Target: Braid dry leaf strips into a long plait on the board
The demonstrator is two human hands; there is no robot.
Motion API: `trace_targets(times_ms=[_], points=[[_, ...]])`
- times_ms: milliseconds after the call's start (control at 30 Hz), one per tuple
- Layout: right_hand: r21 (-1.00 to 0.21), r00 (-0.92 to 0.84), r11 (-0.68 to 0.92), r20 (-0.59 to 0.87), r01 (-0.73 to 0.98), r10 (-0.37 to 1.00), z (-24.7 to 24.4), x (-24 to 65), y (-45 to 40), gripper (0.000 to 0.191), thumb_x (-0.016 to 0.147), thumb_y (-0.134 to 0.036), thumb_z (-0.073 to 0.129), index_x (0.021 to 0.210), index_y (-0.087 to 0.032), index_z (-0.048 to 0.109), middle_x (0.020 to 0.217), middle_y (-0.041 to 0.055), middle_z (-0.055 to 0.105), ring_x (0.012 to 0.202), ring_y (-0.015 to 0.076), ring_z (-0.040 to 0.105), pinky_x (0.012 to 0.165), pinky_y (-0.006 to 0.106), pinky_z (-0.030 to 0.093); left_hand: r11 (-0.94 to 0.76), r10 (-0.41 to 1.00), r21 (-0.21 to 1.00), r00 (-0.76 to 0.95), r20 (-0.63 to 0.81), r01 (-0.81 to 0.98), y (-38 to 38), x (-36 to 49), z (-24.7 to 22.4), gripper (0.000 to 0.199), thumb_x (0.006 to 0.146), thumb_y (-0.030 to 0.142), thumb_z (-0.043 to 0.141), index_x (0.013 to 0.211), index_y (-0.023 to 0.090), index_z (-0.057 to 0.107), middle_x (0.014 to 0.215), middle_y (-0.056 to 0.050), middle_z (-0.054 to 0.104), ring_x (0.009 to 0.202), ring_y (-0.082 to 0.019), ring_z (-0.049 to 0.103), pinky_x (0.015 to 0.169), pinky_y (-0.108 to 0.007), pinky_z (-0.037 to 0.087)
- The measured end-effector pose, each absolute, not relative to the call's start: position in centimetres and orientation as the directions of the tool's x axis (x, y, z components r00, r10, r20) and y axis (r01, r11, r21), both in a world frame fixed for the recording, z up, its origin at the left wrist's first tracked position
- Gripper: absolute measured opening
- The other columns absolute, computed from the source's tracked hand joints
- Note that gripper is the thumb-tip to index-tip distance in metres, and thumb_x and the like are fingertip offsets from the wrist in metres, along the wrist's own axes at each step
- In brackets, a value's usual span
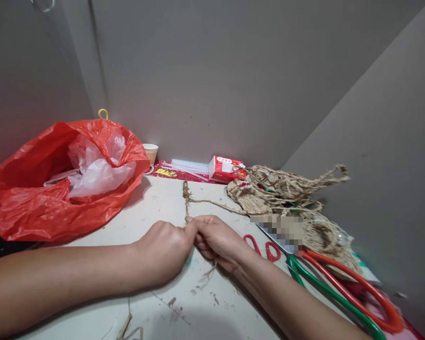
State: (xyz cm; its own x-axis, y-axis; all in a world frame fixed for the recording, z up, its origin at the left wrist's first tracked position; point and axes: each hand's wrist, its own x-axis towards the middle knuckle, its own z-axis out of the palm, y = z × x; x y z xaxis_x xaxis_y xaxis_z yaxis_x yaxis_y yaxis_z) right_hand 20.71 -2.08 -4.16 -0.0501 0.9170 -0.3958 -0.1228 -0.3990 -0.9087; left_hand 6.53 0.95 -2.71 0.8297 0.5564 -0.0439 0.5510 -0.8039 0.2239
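Note:
A short, thin length of brown twine (186, 194), rough and knotted at its far end, stands out beyond my fingers over the white tabletop. My left hand (166, 252) is closed in a fist at its near end, fingers mostly hidden from view. Pressed against it, my right hand (212, 238) pinches the twine between thumb and forefinger. From the knotted part a thin cord (216, 204) runs right to a heap of woven straw rope (257, 198). Dry fibre scraps (207, 274) lie beneath my right hand.
A red plastic bag (31, 193) with clear plastic inside fills the left. Behind are a paper cup (150, 152), pale straws (189, 165) and a red-and-white box (226, 168). Large scissors with red and green handles (340, 293) and small red-handled scissors (272, 251) lie right. Grey walls enclose the table.

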Motion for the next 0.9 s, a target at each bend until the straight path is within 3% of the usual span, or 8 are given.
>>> trace_targets(times_ms=[100,200,300,467,533,633,767,900], points=[[-0.912,-0.086,-0.396,-0.388,-0.107,0.917,-4.1,20.6,-2.2,0.033,0.073,-0.039,0.057,0.050,-0.016,0.049,0.031,-0.0104,0.030,0.028,0.0019,0.015,0.031,0.019,0.007,-0.889,0.457,0.006,0.887,-0.062,0.458,0.1,6.6,-3.3,0.035,0.079,0.005,0.033,0.107,0.006,0.053,0.076,-0.014,0.063,0.063,-0.025,0.061,0.055,-0.033,0.043],[-0.901,-0.127,-0.412,-0.397,-0.134,0.909,-3.9,20.7,-2.3,0.027,0.070,-0.037,0.061,0.060,-0.013,0.057,0.033,-0.0110,0.031,0.031,0.0018,0.015,0.032,0.019,0.008,-0.924,0.381,-0.016,0.919,-0.103,0.382,-0.6,6.3,-3.1,0.031,0.076,0.004,0.035,0.098,0.007,0.057,0.075,-0.014,0.063,0.061,-0.025,0.061,0.051,-0.031,0.042],[-0.892,-0.150,-0.407,-0.383,-0.196,0.911,-3.7,21.1,-2.2,0.027,0.068,-0.038,0.065,0.064,-0.013,0.056,0.036,-0.0118,0.031,0.033,0.0017,0.015,0.033,0.018,0.008,-0.920,0.351,0.142,0.929,-0.117,0.365,-0.6,5.8,-1.6,0.016,0.075,0.012,0.044,0.082,0.012,0.059,0.066,-0.010,0.062,0.055,-0.020,0.057,0.052,-0.029,0.041],[-0.916,-0.160,-0.346,-0.317,-0.204,0.935,-3.8,21.4,-2.0,0.035,0.068,-0.043,0.067,0.057,-0.017,0.045,0.037,-0.0120,0.029,0.034,0.0015,0.014,0.034,0.018,0.008,-0.702,0.689,0.537,0.636,0.346,0.468,2.3,5.7,0.5,0.020,0.080,0.024,0.046,0.095,0.016,0.057,0.089,-0.008,0.064,0.078,-0.017,0.057,0.072,-0.029,0.043],[-0.932,-0.157,-0.320,-0.295,-0.173,0.943,-3.8,21.4,-2.0,0.033,0.069,-0.043,0.067,0.062,-0.016,0.050,0.037,-0.0121,0.030,0.033,0.0020,0.014,0.034,0.018,0.008,-0.484,0.765,0.761,0.631,0.129,0.432,3.5,6.1,0.2,0.028,0.077,0.026,0.050,0.103,0.016,0.054,0.086,-0.006,0.063,0.072,-0.014,0.056,0.066,-0.026,0.042],[-0.953,-0.157,-0.294,-0.280,-0.074,0.947,-3.8,21.7,-2.0,0.036,0.070,-0.045,0.066,0.057,-0.016,0.049,0.035,-0.0113,0.030,0.032,0.0023,0.015,0.034,0.020,0.007,-0.048,0.591,0.909,0.745,-0.308,0.414,4.2,6.8,-1.1,0.020,0.079,0.032,0.046,0.086,0.015,0.054,0.063,0.001,0.055,0.044,-0.008,0.042,0.046,-0.021,0.033],[-0.945,-0.163,-0.325,-0.316,-0.027,0.934,-3.9,22.1,-2.0,0.041,0.070,-0.046,0.067,0.055,-0.018,0.041,0.036,-0.0117,0.029,0.033,0.0022,0.015,0.035,0.020,0.008,0.026,0.513,0.942,0.804,-0.300,0.335,4.0,7.0,-2.1,0.017,0.076,0.030,0.050,0.067,0.015,0.050,0.051,0.007,0.038,0.041,-0.005,0.025,0.042,-0.021,0.018],[-0.946,-0.190,-0.323,-0.317,-0.003,0.929,-3.8,22.5,-1.9,0.035,0.072,-0.046,0.066,0.063,-0.017,0.049,0.039,-0.0116,0.030,0.035,0.0029,0.016,0.035,0.020,0.009,0.006,0.513,0.954,0.818,-0.261,0.301,4.4,6.9,-2.3,0.010,0.072,0.021,0.049,0.067,0.014,0.054,0.051,0.006,0.038,0.045,-0.006,0.027,0.046,-0.021,0.021]])
